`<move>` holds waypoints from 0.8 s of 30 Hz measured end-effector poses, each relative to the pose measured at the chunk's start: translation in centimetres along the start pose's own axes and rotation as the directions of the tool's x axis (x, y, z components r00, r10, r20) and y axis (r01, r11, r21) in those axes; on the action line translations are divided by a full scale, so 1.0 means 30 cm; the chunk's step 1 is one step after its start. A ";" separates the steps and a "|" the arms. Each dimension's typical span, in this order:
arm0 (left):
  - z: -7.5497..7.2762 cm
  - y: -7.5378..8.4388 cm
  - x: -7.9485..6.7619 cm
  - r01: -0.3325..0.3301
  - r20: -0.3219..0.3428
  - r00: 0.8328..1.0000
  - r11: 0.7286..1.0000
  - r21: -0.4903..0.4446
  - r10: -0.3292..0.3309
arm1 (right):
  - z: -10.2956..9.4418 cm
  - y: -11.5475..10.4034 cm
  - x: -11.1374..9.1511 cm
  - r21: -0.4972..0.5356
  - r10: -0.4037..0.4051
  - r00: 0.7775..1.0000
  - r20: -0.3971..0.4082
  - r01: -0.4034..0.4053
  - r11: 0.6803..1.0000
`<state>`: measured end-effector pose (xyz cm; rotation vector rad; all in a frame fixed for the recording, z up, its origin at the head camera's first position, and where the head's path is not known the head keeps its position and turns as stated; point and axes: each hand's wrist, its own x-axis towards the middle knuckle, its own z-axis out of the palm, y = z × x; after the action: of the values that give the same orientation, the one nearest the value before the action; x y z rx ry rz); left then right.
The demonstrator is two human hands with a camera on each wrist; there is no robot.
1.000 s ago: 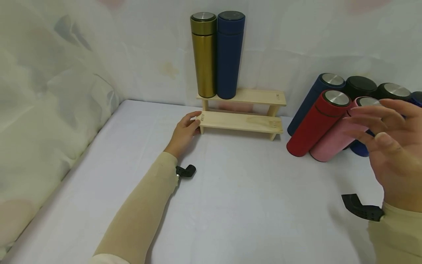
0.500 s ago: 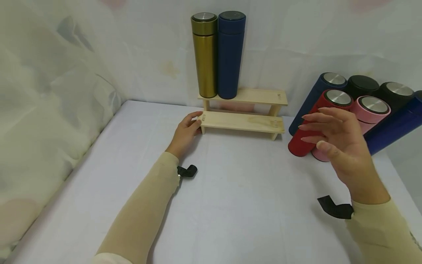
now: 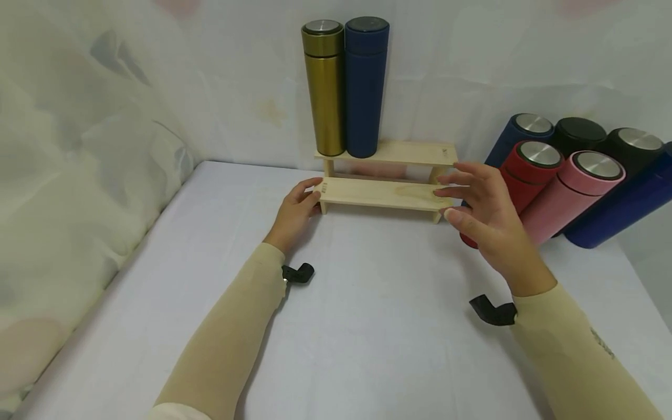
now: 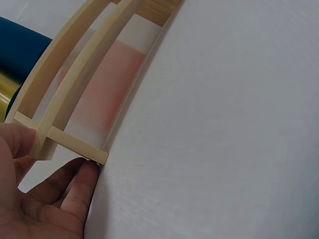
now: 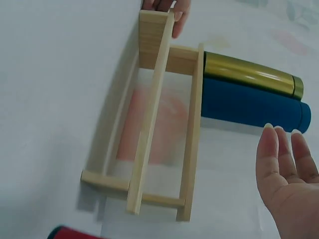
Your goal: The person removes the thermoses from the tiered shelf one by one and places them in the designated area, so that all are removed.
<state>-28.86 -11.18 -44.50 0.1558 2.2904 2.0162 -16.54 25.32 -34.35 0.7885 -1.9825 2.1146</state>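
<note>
A two-step wooden stand (image 3: 388,193) stands against the back cloth. On its upper step a gold thermos bottle (image 3: 326,93) and a dark blue thermos bottle (image 3: 366,93) stand upright side by side, at the left. My left hand (image 3: 294,211) grips the left end of the lower step; in the left wrist view its thumb lies at the board's end and its fingers bend in at the leg (image 4: 79,144). My right hand (image 3: 485,219) is in the air by the stand's right end, fingers spread and holding nothing. In the right wrist view its fingers (image 5: 269,154) are apart from the wood.
At the right stand several more thermos bottles close together: a red one (image 3: 532,175), a pink one (image 3: 574,195), a blue one (image 3: 614,210), black ones (image 3: 580,131) and another dark blue one (image 3: 511,137). A white cloth covers the table (image 3: 378,326); a draped cloth (image 3: 79,175) rises at the left.
My right hand has moved left from in front of the bottle group to the stand's right end, uncovering the pink and blue bottles. The left hand stays on the stand.
</note>
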 end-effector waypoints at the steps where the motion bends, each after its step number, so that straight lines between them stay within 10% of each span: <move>1: -0.001 0.001 0.000 -0.001 0.000 1.000 1.000 -0.001 0.001 | 0.007 0.003 0.012 0.000 0.009 1.000 -0.008 -0.009 1.000; 24: -0.009 -0.011 0.007 -0.003 -0.006 1.000 1.000 -0.006 0.003 | 0.100 0.118 0.261 0.077 0.084 0.982 -0.167 -0.072 0.994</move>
<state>-29.13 -11.47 -44.80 0.1530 2.2888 2.0278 -23.94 20.06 -33.92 0.5273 -1.8896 2.2238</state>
